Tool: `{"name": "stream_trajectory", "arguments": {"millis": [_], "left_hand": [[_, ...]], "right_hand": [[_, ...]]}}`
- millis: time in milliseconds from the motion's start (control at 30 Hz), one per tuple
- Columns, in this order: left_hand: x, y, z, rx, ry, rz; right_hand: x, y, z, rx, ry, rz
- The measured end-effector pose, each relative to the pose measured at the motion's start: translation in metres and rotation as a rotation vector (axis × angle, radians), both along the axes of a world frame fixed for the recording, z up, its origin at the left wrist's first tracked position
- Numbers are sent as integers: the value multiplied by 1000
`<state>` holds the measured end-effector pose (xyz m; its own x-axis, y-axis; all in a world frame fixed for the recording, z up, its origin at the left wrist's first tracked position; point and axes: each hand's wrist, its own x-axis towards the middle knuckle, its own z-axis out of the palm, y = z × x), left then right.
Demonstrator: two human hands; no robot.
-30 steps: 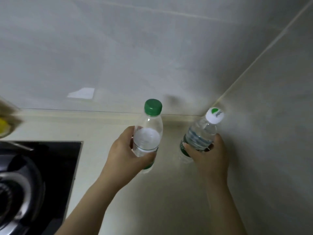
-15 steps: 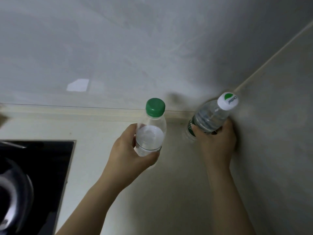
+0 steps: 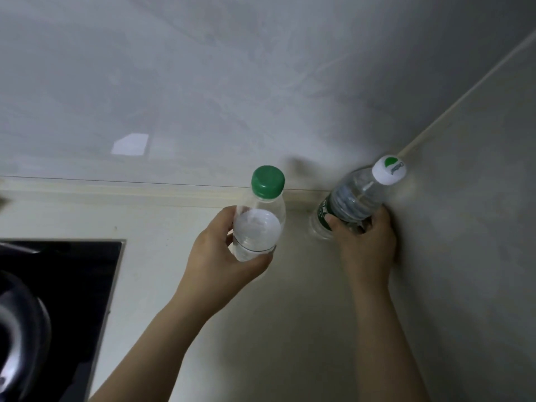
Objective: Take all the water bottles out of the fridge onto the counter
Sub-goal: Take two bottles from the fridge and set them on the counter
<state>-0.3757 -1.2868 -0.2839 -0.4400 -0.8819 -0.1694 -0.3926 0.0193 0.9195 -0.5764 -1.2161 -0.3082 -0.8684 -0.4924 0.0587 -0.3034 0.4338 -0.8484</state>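
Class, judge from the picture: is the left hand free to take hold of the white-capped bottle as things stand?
Probably not: the left hand grips the green-capped bottle, and the right hand wraps the white-capped bottle. Nothing lies between them.

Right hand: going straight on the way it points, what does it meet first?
Probably the side wall near the corner. The right hand grips the white-capped bottle, whose cap leads and looks close to that wall; depth is unclear.
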Motion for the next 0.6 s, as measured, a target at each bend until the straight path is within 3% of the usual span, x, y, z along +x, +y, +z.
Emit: {"name": "stream_trajectory", "arguments": {"millis": [200,600], "left_hand": [[-7,-4,0,-52,-22,-20],[-46,-10,-2,-143,12,-112]], "right_hand": [[11,35,0,222,61,56],[44,99,13,427,108,268]]}}
